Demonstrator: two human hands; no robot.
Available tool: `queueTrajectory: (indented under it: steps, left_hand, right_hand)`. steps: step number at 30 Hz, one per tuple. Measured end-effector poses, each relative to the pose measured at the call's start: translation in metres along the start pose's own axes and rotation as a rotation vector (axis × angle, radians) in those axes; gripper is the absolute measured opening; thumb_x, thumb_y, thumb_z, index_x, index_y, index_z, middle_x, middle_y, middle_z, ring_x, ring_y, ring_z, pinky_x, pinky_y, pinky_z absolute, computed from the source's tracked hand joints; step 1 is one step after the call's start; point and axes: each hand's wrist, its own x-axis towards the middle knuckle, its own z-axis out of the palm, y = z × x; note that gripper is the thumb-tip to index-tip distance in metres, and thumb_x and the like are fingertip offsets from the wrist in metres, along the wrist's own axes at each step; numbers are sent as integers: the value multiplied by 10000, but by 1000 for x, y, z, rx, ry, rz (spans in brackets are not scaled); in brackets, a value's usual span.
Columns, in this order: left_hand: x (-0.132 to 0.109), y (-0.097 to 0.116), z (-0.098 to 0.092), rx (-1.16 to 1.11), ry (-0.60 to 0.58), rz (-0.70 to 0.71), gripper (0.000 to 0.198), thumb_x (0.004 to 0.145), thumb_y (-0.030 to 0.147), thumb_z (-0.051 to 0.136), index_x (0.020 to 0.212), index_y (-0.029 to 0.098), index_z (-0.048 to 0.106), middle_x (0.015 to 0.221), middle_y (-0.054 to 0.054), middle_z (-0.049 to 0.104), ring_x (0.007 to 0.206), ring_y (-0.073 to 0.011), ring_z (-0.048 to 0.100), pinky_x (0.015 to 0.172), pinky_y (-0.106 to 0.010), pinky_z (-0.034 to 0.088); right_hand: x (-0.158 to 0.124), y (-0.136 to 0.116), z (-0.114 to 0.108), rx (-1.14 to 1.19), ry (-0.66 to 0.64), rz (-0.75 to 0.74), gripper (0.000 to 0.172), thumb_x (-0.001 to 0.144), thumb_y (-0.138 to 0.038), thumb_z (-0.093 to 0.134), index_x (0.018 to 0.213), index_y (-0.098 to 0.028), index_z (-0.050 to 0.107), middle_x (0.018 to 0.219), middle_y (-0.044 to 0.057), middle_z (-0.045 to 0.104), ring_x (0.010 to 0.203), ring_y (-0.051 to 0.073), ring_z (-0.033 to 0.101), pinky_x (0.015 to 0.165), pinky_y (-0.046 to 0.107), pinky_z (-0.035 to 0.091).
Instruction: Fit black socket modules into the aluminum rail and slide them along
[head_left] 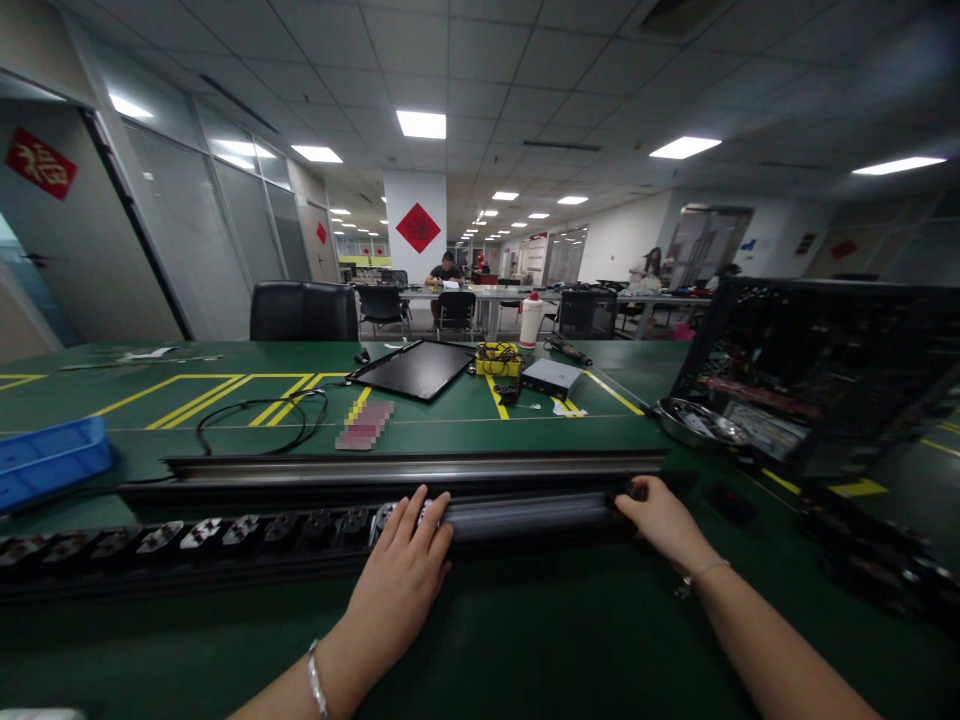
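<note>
Black socket rail lies lengthwise across a green worktop marked with yellow lines, beneath two bare hands set well apart. The left hand, a silver bangle at its wrist, rests spread on the rail just beside a row of black-and-white sockets. The right hand, wearing a thin bracelet, curls its fingers over the rail's right end, though whether it is clamped there cannot be told. Beyond the rail's left end sits a blue plastic tray, its contents out of sight. Past the right end, a round steel dish holds small pale items too blurred to name, next to an open black equipment case packed with circuit boards. Farther back from the rail stand a white bottle with a red cap, a yellow cable bundle and a black flat panel. Well behind the rail, a red diamond sign with a gold character hangs on a white pillar, and a co-worker sits at a distant table.
</note>
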Motion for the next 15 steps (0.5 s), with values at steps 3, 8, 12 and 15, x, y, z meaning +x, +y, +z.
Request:
queueTrajectory:
  steps: [3,8,12,15]
  left_hand:
    - [0,0,-1,1,-5,-4,286,793,194,540,1073,219,594,1373,-56,460,1301,-305,346,1050,-471,338]
    - [0,0,1,-2,-8,-5,285,787,195,546,1067,223,594,1371,-51,464,1301,-303,346,1054,-468,332]
    - [-1,0,3,-7,6,-2,276,797,209,538,1067,227,590,1377,-49,455,1312,-295,329,1061,-466,320]
    - [-1,0,3,3,11,1,283,792,211,543,1070,225,592,1372,-51,462,1305,-296,342,1053,-463,333]
  right_hand:
    - [0,-1,0,22,-4,10,483,691,-335,550,1127,-137,491,1037,121,614,754,182,617,564,252,460]
    - [-3,-5,0,72,-4,27,464,675,-316,579,1097,-141,502,1035,125,614,751,187,632,507,238,472]
    - [-2,1,-4,149,11,75,455,683,-290,582,1099,-137,479,1040,136,614,754,181,653,503,229,508]
    - [5,14,-13,202,49,129,497,701,-283,568,1147,-113,429,1024,155,619,728,168,667,541,235,541]
